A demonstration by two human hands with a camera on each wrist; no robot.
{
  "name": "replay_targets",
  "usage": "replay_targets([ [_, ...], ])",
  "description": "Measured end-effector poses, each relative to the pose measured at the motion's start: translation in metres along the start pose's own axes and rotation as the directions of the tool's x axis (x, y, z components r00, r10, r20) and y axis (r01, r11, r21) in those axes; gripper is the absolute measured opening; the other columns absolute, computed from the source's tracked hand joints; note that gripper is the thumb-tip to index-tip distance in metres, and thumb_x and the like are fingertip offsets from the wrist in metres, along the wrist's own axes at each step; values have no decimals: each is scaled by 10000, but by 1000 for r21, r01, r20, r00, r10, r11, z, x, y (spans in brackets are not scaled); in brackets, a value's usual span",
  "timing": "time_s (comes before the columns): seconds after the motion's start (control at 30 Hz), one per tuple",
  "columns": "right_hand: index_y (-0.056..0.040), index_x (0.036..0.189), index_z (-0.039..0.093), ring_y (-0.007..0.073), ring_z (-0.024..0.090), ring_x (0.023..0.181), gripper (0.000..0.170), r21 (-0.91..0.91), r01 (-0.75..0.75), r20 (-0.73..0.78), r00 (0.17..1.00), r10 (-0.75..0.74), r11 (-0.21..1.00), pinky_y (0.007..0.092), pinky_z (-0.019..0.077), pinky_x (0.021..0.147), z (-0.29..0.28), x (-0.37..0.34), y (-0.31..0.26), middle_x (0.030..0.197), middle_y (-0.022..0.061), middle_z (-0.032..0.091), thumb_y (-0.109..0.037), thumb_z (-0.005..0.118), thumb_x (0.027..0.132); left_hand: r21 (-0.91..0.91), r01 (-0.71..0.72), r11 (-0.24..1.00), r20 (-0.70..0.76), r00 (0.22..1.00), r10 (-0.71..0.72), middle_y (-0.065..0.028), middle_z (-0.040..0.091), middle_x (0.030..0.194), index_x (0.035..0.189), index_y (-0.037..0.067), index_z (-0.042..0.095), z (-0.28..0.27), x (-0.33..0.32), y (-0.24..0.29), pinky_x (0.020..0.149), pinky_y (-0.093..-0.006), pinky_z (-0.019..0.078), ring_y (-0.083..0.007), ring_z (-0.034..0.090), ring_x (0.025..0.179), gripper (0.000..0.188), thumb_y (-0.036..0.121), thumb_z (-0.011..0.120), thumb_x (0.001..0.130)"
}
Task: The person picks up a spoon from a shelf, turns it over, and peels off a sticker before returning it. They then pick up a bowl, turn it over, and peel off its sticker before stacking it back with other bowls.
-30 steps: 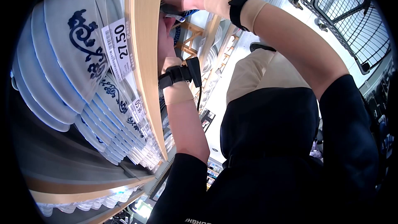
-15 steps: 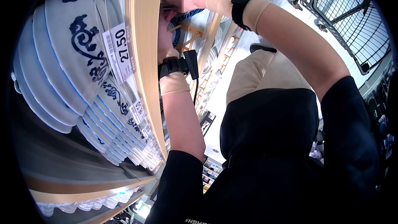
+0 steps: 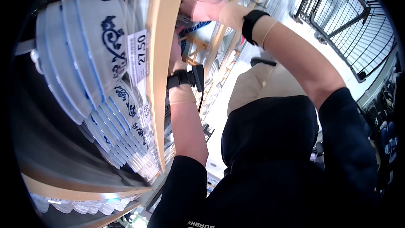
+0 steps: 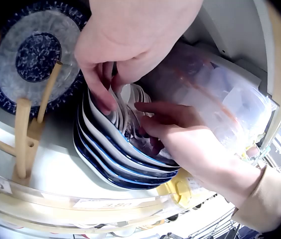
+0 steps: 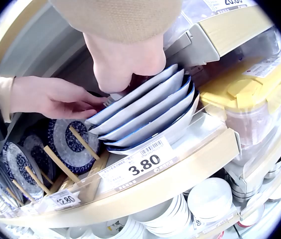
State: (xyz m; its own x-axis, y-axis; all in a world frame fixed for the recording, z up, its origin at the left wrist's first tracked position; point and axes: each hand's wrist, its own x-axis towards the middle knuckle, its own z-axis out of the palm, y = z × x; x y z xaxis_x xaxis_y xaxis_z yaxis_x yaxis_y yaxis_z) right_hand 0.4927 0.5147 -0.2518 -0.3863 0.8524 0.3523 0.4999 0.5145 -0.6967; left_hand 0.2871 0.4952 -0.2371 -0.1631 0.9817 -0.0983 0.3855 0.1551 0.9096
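White thin-edged pieces, spoon-like (image 4: 125, 107), lie nested in the top dish of a stack of blue-rimmed dishes (image 4: 120, 159), (image 5: 148, 114). In the left wrist view my left hand (image 4: 130, 45) comes from above, its thumb and fingers pinching these pieces. From the right my right hand (image 4: 185, 134) has its curled thumb and fingers on their other side. The right wrist view shows the left hand (image 5: 56, 97) at the dish's left edge and the right hand (image 5: 128, 62) over its top, fingertips hidden. In the head view the shelf edge (image 3: 162, 59) partly covers both hands.
Blue-patterned plates (image 4: 38, 57), (image 5: 73, 142) stand in wooden racks beside the stack. Clear plastic packs (image 4: 215, 94) and a yellow-lidded box (image 5: 250, 89) are on its other side. Large patterned bowls (image 3: 80, 50) fill the near shelf; a wire cart (image 3: 350, 21) stands at the right.
The head view has shifted, so shelf, bowls and cart appear moved. Both hands stay at the blue-rimmed dishes; the right arm lies slightly lower in the picture.
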Motion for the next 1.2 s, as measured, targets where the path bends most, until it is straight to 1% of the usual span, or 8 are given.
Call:
replay_targets([
  [0.23, -47, 919, 723, 372, 678, 981, 160, 87, -233, 42, 972, 230, 969, 448, 550, 831, -2, 14, -5, 959, 188, 708, -131, 668, 795, 86, 144, 986, -38, 989, -141, -117, 686, 936, 1015, -49, 623, 20, -11, 13, 637, -257, 568, -226, 725, 753, 379, 302, 734, 926],
  [0.5, -61, 793, 742, 334, 723, 779, 112, -89, -82, -155, 986, 68, 993, 392, 589, 710, 21, 8, -15, 811, 163, 722, -122, 649, 808, 412, -26, 911, 6, 1000, 26, -153, 726, 972, 1111, -32, 665, 1, 14, -45, 713, -343, 561, -229, 717, 778, 348, 275, 544, 1002],
  [0.67, -6, 1001, 677, 292, 599, 1093, 251, 53, -117, -86, 989, 121, 992, 372, 563, 838, -9, -15, -30, 1093, 136, 614, -55, 619, 761, 0, 157, 988, -17, 987, -157, -118, 689, 1001, 1218, -84, 563, 31, -60, 45, 740, -265, 568, -169, 681, 740, 315, 151, 561, 1009],
  [0.7, -4, 993, 676, 297, 601, 1084, 243, -22, -73, -136, 988, 69, 997, 374, 559, 849, -5, -17, -28, 1094, 138, 612, -53, 617, 762, 109, 165, 980, -1, 986, -165, -114, 698, 978, 1244, -88, 553, 25, -67, 43, 741, -271, 570, -169, 684, 747, 326, 123, 581, 997],
  [0.77, 0, 977, 675, 307, 605, 1065, 228, -177, 9, -225, 973, -49, 984, 378, 551, 871, 6, -23, -25, 1096, 140, 610, -48, 613, 762, 344, 70, 936, 58, 994, -96, -122, 706, 944, 1254, -75, 567, 17, -89, 43, 729, -276, 575, -175, 700, 778, 323, 107, 598, 988],
  [0.97, -41, 1124, 642, 361, 578, 1087, 352, -66, -56, -87, 995, 50, 996, 433, 508, 941, -9, -19, -12, 1159, 166, 599, -61, 666, 773, 279, 6, 960, -59, 998, 11, -151, 726, 927, 1213, -52, 622, 6, -133, 57, 748, -272, 579, -159, 717, 855, 272, 92, 610, 982],
  [1.1, -52, 1102, 629, 368, 584, 1110, 346, -21, 10, -22, 1000, -11, 1000, 432, 502, 952, -10, -7, -3, 1164, 152, 623, -69, 691, 762, 651, -220, 726, -10, 954, 299, -160, 731, 996, 1121, -32, 680, 2, -109, 56, 837, -352, 529, -255, 708, 891, 333, 259, 636, 967],
  [1.2, -67, 1040, 651, 371, 613, 1042, 308, -27, 66, -149, 986, -70, 997, 443, 504, 927, 9, -4, 10, 1057, 126, 658, -117, 718, 744, 606, -206, 768, -15, 963, 270, -183, 722, 1042, 1119, -16, 685, 17, -97, 86, 878, -420, 499, -344, 676, 975, 404, 351, 601, 971],
])
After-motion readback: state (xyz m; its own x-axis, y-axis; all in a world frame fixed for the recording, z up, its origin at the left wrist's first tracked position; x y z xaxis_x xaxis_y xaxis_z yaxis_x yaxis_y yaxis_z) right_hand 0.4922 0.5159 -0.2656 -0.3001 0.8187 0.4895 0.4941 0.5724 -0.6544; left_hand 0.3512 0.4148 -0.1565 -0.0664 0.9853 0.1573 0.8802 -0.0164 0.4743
